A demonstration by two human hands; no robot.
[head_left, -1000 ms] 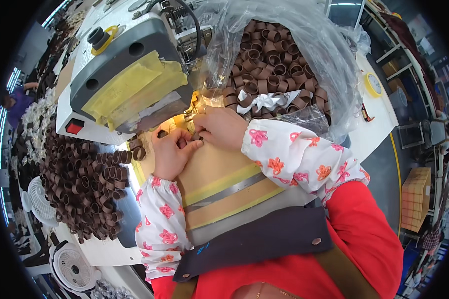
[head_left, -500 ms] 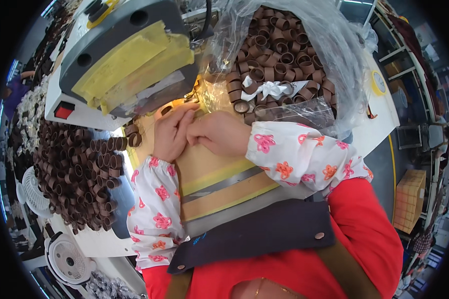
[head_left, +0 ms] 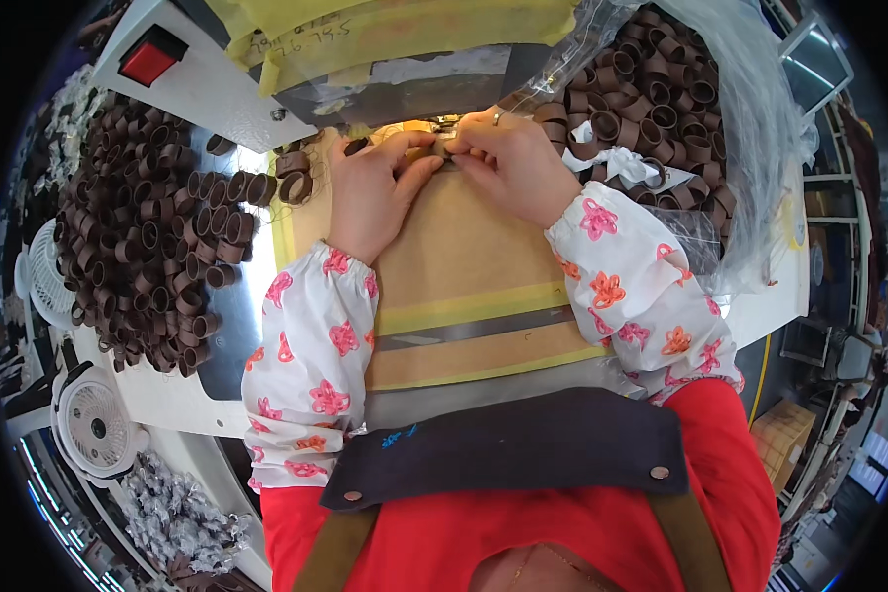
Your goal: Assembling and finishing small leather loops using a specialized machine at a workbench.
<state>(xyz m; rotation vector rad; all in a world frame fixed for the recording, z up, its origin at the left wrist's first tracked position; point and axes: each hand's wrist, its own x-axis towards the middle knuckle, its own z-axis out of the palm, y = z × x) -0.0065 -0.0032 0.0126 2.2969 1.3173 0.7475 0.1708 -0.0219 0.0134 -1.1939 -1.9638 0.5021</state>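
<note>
Loosely, smooth brown loops (head_left: 143, 257) are heaped toward the worktop's (head_left: 183, 397) left edge. Well in from its near edge, a partly hidden brown piece (head_left: 446, 155) is pinched by the narrowed fingertips of the left hand (head_left: 377, 195) and right hand (head_left: 521, 170); more loops are held in a crinkled clear plastic bag (head_left: 758, 168) toward the right edge.

At left, small brown ring-shaped bands (head_left: 140, 242) are looking smooth and matt. At upper right, a clear, wrinkled plastic bag (head_left: 763, 148) is gleaming. Creased yellow paper-like tape (head_left: 493, 28) is looking dull at top centre. Mid-frame, a grey strip (head_left: 474, 330) is showing a metallic sheen. Lower, white flower-patterned cloth sleeves (head_left: 306, 370) are puckering, and a dark cloth apron bib (head_left: 523, 444) is looking matt.
</note>
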